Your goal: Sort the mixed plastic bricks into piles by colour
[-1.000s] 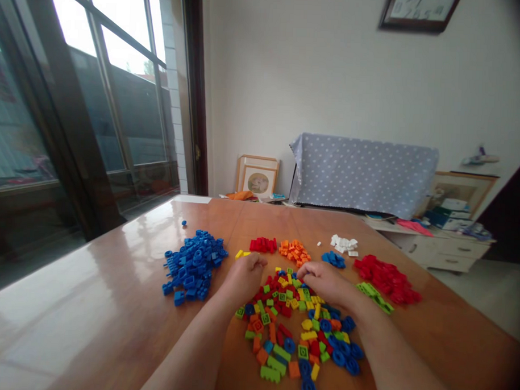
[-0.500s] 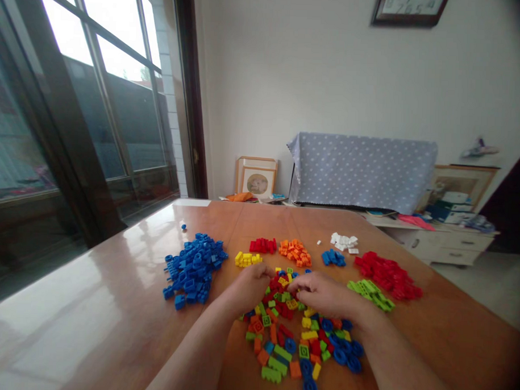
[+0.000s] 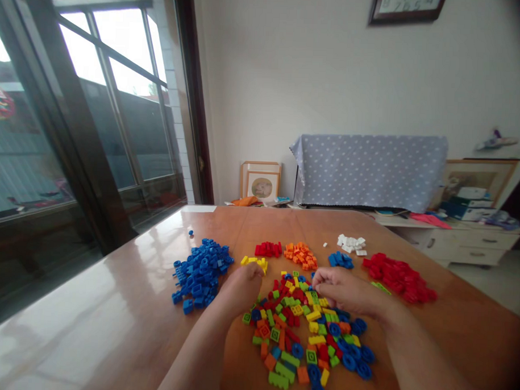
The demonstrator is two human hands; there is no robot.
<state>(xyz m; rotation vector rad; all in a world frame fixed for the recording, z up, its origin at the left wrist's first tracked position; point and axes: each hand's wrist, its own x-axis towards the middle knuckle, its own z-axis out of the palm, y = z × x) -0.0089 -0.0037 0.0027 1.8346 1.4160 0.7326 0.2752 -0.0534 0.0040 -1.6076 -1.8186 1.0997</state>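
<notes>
My left hand [image 3: 246, 284] is beside the small yellow pile [image 3: 257, 264], its fingers curled together; what they hold, if anything, is hidden. At the upper right of the mixed heap of bricks [image 3: 287, 318] is my right hand [image 3: 336, 287], fingers bent and pressed together, their contents too small to make out. Red bricks [image 3: 268, 249] and orange bricks [image 3: 300, 255] form small piles beyond the hands. A large blue pile [image 3: 204, 272] sits to the left. On the right are a small blue pile [image 3: 341, 260] and a big red pile [image 3: 397, 276], with green bricks [image 3: 381, 287] partly behind my right arm.
White pieces [image 3: 351, 243] sit toward the far right of the wooden table [image 3: 132, 315], with one loose white piece [image 3: 325, 244] beside them. A single blue piece [image 3: 191, 233] is at the far left. Beyond the table stands a drawer cabinet [image 3: 475, 245].
My left hand has drawn left, away from the mixed heap toward the yellow pile. My right hand has shifted right, covering more of the green bricks. The view has turned slightly left.
</notes>
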